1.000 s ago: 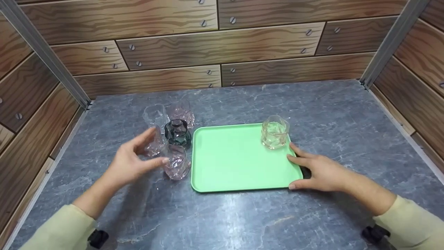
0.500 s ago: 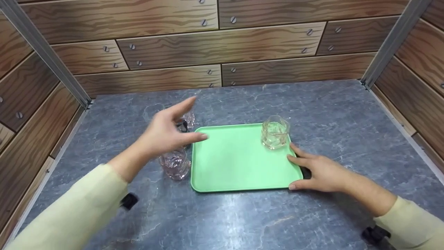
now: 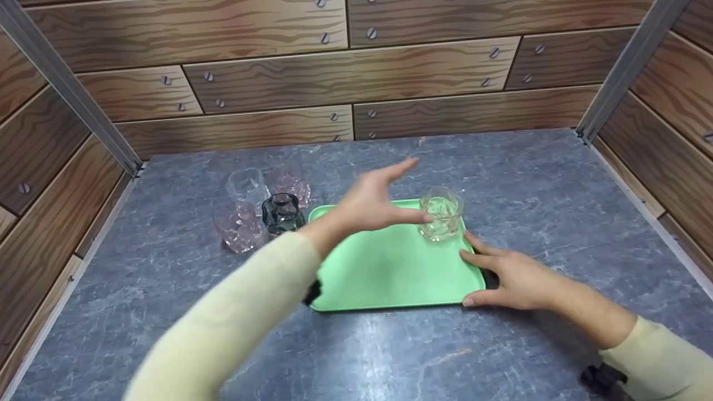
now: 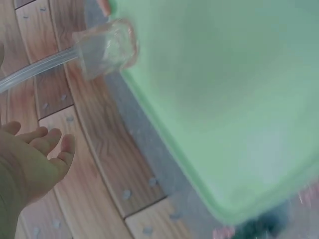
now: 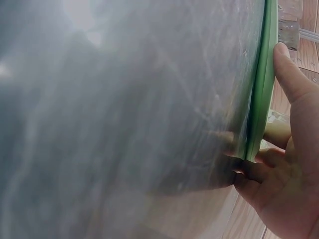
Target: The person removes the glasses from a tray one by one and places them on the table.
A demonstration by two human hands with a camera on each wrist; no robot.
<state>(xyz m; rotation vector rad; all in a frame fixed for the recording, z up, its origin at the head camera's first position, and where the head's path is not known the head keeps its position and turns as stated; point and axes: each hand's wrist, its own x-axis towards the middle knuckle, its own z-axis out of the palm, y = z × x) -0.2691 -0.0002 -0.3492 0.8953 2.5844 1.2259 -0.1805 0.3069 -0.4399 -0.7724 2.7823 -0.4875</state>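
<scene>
In the head view a light green tray [image 3: 384,273] lies on the table, with a clear, faintly amber drinking glass [image 3: 441,220] upright at its far right corner. Over the tray's far edge hovers my left hand [image 3: 376,203], thumb and fingers spread wide, the thumb tip overlapping the glass in view; whether they touch I cannot tell. In the left wrist view the hand [image 4: 35,159] stays apart from the glass [image 4: 107,50]. My right hand [image 3: 515,278] grips the tray's right edge; in the right wrist view the hand [image 5: 294,164] pinches the green rim [image 5: 266,74].
Left of the tray stand a dark grey glass [image 3: 282,214], a clear glass [image 3: 247,186] and two pinkish glasses, one far [image 3: 291,184] and one near [image 3: 239,228]. My left sleeve [image 3: 234,312] crosses the front of them. A wood-patterned wall [image 3: 356,72] bounds the back.
My left hand has swung right from the cluster of glasses to above the tray, near the glass on it. The left forearm now hides the nearest pinkish glass. My right hand stays put.
</scene>
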